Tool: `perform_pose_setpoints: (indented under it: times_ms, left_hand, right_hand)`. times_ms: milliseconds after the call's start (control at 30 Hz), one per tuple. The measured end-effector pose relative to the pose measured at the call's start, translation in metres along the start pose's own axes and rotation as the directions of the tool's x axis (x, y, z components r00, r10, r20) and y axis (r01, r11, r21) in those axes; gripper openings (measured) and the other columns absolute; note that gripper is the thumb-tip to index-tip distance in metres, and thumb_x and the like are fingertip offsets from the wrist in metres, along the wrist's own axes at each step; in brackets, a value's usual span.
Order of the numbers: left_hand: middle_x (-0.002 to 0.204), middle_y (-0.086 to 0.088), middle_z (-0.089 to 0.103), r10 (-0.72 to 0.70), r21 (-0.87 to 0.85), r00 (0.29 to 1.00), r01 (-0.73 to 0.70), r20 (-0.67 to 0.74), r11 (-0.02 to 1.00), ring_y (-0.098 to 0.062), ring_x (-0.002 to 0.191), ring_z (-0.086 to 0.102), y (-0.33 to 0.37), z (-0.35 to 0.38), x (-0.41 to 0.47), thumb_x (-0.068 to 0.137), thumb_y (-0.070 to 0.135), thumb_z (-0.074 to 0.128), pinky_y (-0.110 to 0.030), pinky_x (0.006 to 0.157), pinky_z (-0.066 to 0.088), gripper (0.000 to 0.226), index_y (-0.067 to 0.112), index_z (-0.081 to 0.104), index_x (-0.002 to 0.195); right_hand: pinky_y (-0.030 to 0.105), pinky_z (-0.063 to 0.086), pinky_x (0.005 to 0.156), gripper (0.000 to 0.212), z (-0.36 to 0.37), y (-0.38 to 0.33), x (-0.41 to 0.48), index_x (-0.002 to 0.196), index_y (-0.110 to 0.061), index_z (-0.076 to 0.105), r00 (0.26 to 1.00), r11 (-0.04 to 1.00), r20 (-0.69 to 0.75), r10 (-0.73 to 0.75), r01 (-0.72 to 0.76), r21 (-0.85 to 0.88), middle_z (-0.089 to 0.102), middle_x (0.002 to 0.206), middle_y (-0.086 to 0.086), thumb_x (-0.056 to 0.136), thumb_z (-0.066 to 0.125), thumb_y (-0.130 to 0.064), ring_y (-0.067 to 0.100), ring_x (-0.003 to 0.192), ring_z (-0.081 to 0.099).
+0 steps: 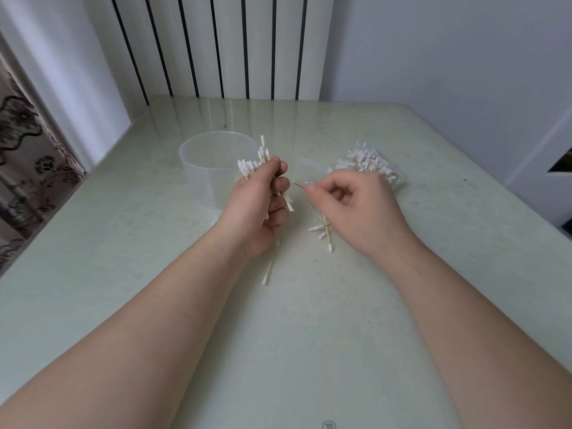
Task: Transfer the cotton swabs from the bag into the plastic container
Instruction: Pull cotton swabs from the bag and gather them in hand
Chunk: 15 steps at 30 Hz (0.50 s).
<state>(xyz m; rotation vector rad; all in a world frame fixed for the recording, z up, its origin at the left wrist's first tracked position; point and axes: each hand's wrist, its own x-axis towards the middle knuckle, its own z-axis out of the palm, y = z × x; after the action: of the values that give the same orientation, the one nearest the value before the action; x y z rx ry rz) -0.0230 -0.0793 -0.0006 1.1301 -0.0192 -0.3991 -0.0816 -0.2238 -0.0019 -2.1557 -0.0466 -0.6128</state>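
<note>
My left hand is closed around a bundle of cotton swabs, their white tips sticking up beside the clear plastic container, which stands upright just behind the hand. My right hand pinches something thin at its thumb and forefinger, next to a short red thread; what it holds is too small to tell. Behind the right hand lies the clear bag full of swabs. Loose swabs lie on the table between my hands, and one more pair of swabs lies below the left wrist.
The pale green table runs to a left edge near a patterned curtain. A white radiator stands behind the table's far edge. A dark opening shows at the right wall.
</note>
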Motion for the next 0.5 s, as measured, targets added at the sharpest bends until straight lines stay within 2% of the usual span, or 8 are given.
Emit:
perform_pose_setpoints:
  times_ms: [67, 133, 200, 300, 400, 500]
  left_hand:
    - [0.059, 0.01, 0.041, 0.013, -0.03, 1.0, -0.013, -0.001, 0.999, -0.006, 0.042, 0.022, 0.0, 0.001, 0.0, 0.105, 0.032, 0.048, -0.019, 0.037, 0.014, 0.025, 0.026, 0.05, 0.08]
    - [0.061, 0.009, 0.044, 0.029, -0.052, 1.0, -0.029, -0.008, 0.998, -0.006, 0.044, 0.025, -0.001, 0.001, 0.001, 0.105, 0.034, 0.047, -0.019, 0.039, 0.014, 0.027, 0.025, 0.049, 0.079]
    - [0.067, 0.008, 0.052, 0.048, -0.045, 0.999, -0.049, -0.019, 0.998, -0.007, 0.048, 0.034, -0.002, 0.0, 0.002, 0.105, 0.037, 0.048, -0.02, 0.042, 0.018, 0.028, 0.025, 0.049, 0.08]
    - [0.08, 0.006, 0.065, 0.061, -0.023, 0.998, -0.062, -0.016, 0.998, -0.007, 0.056, 0.046, -0.001, -0.001, 0.002, 0.104, 0.042, 0.048, -0.02, 0.046, 0.029, 0.03, 0.026, 0.051, 0.079]
    - [0.091, 0.004, 0.067, 0.054, -0.003, 0.998, -0.054, 0.031, 0.999, -0.01, 0.063, 0.05, -0.001, -0.002, 0.002, 0.105, 0.045, 0.046, -0.026, 0.056, 0.037, 0.036, 0.026, 0.05, 0.075]
    - [0.091, -0.001, 0.068, 0.062, -0.022, 0.994, -0.061, 0.085, 0.998, -0.014, 0.071, 0.055, -0.004, -0.001, 0.002, 0.107, 0.039, 0.045, -0.029, 0.064, 0.041, 0.035, 0.022, 0.051, 0.076]
  right_hand:
    - [0.025, 0.041, 0.053, 0.016, 0.003, 0.0, -0.005, 0.076, -0.022, 0.075, 0.972, 0.994, 0.234, 0.021, 0.006, -0.113, 0.062, 0.06, 0.003, 0.084, 0.076, -0.035, 0.004, 0.049, 0.047]
    - [0.02, 0.04, 0.055, 0.005, 0.009, 0.002, -0.008, 0.088, -0.031, 0.077, 0.907, 0.974, 0.42, 0.01, 0.085, -0.209, 0.064, 0.063, -0.003, 0.085, 0.074, -0.033, 0.003, 0.052, 0.052]
    - [0.025, 0.046, 0.06, 0.014, 0.014, 0.003, -0.009, 0.1, -0.033, 0.075, 0.844, 0.945, 0.535, -0.028, 0.197, -0.26, 0.062, 0.068, -0.002, 0.089, 0.067, -0.031, 0.008, 0.061, 0.056]
    - [0.039, 0.051, 0.067, 0.02, 0.017, 0.0, -0.009, 0.101, -0.026, 0.07, 0.794, 0.873, 0.604, -0.068, 0.34, -0.348, 0.057, 0.068, 0.001, 0.091, 0.055, -0.034, 0.013, 0.066, 0.055]
    - [0.032, 0.05, 0.065, 0.017, 0.015, -0.002, -0.009, 0.103, -0.036, 0.071, 0.801, 0.886, 0.592, -0.083, 0.331, -0.324, 0.055, 0.062, -0.011, 0.092, 0.058, -0.036, 0.002, 0.062, 0.053]
    - [0.032, 0.05, 0.068, 0.009, 0.013, -0.002, -0.007, 0.09, -0.037, 0.073, 0.81, 0.883, 0.572, -0.126, 0.354, -0.307, 0.05, 0.061, -0.019, 0.087, 0.064, -0.035, -0.005, 0.062, 0.049]
